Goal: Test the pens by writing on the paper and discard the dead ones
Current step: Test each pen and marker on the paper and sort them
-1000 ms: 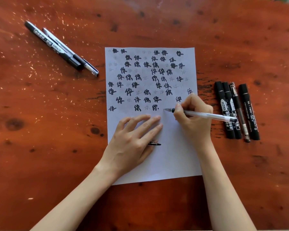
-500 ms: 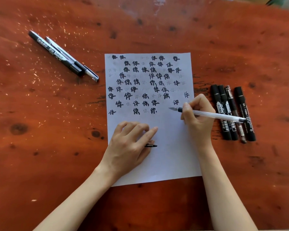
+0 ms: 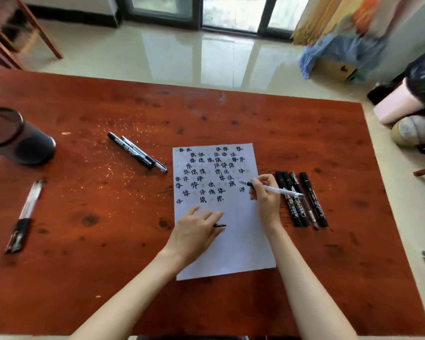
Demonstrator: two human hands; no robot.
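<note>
The paper (image 3: 236, 241) lay flat under the left hand (image 3: 196, 231), half filled with black characters; a clear pen (image 3: 272, 190) (uncapped) sat in the right hand (image 3: 265, 195), four pens (image 3: 301, 200) just beyond it

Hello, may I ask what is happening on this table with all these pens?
A person is testing pens on a sheet of paper already covered with written characters. The right hand holds a clear pen with its tip over the sheet's right side. The left hand rests flat on the paper, over a small black piece. Four dark pens lie in a row to the right, two pens to the upper left, and a mesh cup stands at the far left.
</note>
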